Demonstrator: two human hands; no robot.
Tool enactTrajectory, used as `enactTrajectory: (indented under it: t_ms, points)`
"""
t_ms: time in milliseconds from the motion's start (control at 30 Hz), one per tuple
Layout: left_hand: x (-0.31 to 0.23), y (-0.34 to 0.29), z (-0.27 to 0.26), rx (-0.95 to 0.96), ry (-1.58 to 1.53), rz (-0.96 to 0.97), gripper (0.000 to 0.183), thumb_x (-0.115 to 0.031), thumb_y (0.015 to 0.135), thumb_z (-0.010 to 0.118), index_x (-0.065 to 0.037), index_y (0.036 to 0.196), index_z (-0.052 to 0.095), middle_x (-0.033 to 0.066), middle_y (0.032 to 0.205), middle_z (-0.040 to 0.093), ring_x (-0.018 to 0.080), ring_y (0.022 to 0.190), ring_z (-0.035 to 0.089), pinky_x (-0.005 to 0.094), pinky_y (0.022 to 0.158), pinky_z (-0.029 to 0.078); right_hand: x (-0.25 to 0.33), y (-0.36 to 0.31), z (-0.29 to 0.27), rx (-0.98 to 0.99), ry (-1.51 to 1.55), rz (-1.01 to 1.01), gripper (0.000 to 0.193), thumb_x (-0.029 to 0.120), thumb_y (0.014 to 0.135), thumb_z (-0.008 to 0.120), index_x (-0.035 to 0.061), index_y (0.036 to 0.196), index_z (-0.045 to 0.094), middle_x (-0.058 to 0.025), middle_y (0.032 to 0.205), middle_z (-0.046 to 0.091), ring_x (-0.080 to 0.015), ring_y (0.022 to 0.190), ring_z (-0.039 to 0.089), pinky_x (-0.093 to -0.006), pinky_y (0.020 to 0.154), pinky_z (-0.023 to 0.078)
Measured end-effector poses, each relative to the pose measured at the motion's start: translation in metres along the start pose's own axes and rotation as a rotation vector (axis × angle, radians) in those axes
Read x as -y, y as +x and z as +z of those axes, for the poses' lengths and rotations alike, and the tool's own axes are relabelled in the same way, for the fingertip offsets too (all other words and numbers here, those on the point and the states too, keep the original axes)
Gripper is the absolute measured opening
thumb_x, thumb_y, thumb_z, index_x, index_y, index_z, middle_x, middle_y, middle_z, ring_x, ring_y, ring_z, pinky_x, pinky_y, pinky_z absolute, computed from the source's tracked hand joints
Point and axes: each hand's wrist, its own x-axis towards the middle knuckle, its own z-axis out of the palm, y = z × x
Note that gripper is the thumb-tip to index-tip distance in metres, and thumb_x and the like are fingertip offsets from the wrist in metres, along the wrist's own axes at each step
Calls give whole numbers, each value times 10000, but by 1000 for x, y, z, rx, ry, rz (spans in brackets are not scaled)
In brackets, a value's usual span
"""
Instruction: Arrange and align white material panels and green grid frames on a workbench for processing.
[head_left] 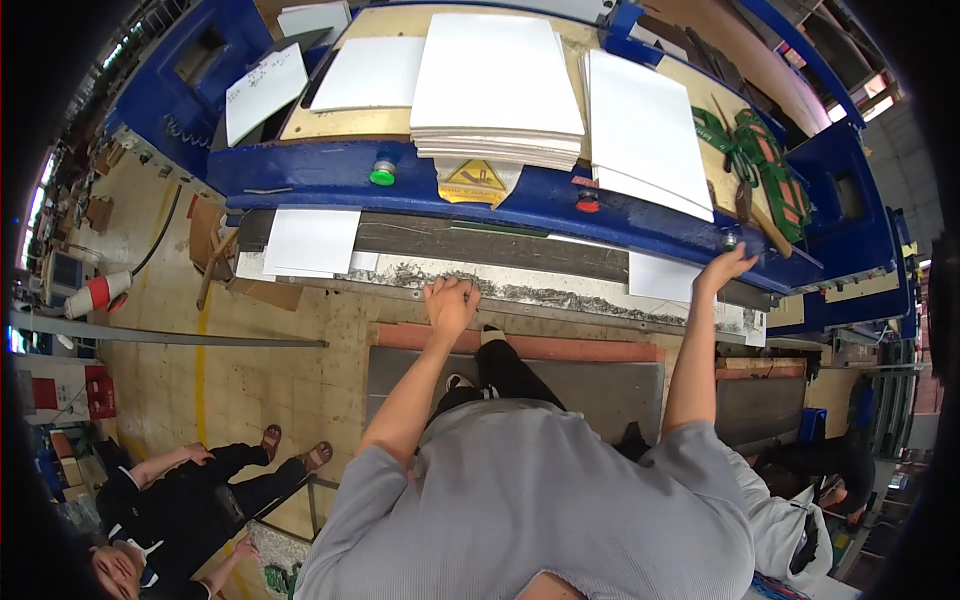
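Observation:
My left hand [452,306] rests on the front edge of the worn whitish bed [560,296] of a blue machine. Its fingers are curled, and whatever they may hold is hidden. My right hand [726,267] is raised at the blue front beam [520,205], fingers partly stretched out beside a round metal push button [729,241]. Whether it presses the button I cannot tell. White sheets [312,240] lie at the left of the bed, and another white sheet [662,277] sits near my right forearm.
On the machine's top stand a thick stack of white boards [497,80] and more white sheets [645,130]. Green-handled tools [765,165] lie at the right. The beam carries a green button [383,173] and a red button [587,201]. Another person [190,500] sits at the lower left.

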Motion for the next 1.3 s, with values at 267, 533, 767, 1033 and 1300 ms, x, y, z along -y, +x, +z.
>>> enactTrajectory:
  t_ms: [267, 533, 767, 1033, 1300]
  points:
    - [1, -8, -8, -48, 32, 113, 185, -259, 878, 580, -100, 807, 643, 78, 840, 571, 275, 891, 499, 424, 837, 342, -9, -225, -91, 1135, -476, -678, 455, 229, 785, 701, 52, 1177, 552, -143, 1154, 519, -335, 1116, 478, -460, 985, 344]
    - [-12, -6, -10, 71, 75, 12, 264, -272, 886, 535, -38, 900, 655, 161, 977, 603, 339, 977, 492, 450, 909, 359, -32, -239, -72, 1157, -641, -731, 360, 184, 774, 714, 77, 1082, 561, -115, 1044, 527, -308, 1038, 484, -454, 915, 355]
    - [-16, -7, -12, 37, 55, 12, 215, -244, 840, 579, -47, 882, 653, 160, 976, 608, 341, 970, 500, 453, 889, 367, -23, -241, -73, 1128, -688, -709, 297, 188, 778, 707, 84, 1018, 566, -115, 1014, 533, -299, 1008, 489, -434, 867, 366]
    - [-15, -41, -26, 68, 24, -6, 202, -248, 842, 589, -51, 830, 633, 143, 877, 582, 340, 913, 502, 447, 843, 381, -19, -245, -100, 1254, -640, -655, 325, 350, 821, 678, 72, 963, 588, -124, 974, 558, -321, 997, 509, -447, 855, 387]
    - [-42, 3, -52, 306, -110, -155, 205, -251, 836, 625, -48, 810, 643, 139, 896, 612, 320, 933, 551, 444, 816, 433, 14, -232, -53, 1503, -748, -204, 465, 430, 927, 537, 13, 741, 623, -193, 680, 626, -387, 676, 624, -451, 616, 487]
